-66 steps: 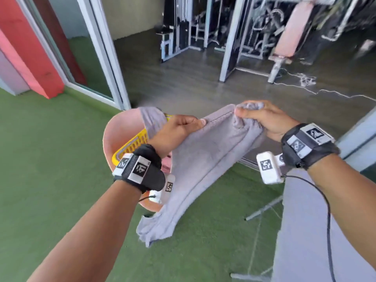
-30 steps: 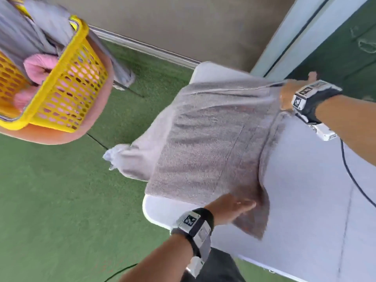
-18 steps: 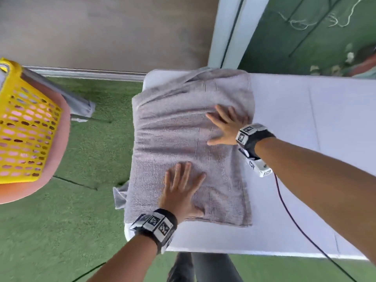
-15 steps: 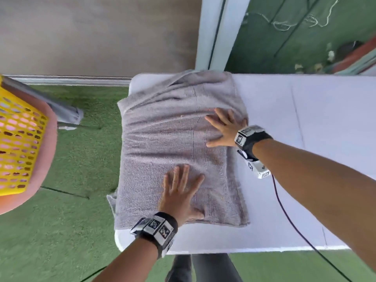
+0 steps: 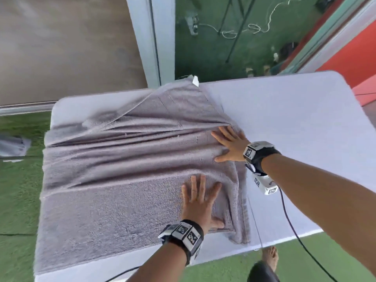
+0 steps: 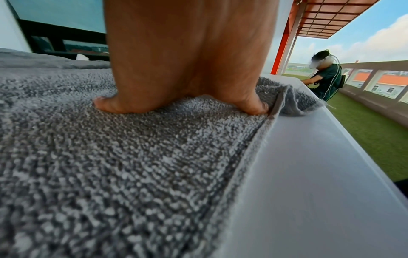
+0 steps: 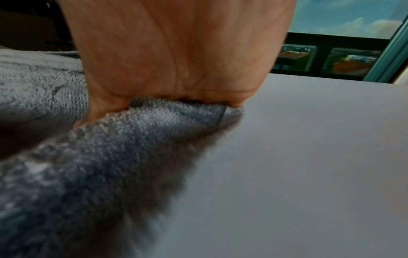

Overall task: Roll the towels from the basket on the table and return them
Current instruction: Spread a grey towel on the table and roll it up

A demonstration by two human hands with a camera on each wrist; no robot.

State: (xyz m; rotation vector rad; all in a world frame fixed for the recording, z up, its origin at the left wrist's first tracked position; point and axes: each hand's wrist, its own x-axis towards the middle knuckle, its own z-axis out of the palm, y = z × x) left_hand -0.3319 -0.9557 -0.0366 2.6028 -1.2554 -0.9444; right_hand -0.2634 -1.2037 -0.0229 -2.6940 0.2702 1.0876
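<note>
Head view steeply downward; wrist views low along towel (image 5: 126, 180), all sharing it.

The left hand (image 5: 200, 202) lies flat, palm down, fingers straight and slightly spread pointing away from the body, thumb out to the right, its forearm reaching up from the lower edge with a banded wrist. The right hand (image 5: 231, 144) is flat too, fingers fanned toward the upper left, its forearm coming in from the right, set farther from the body than the left
</note>
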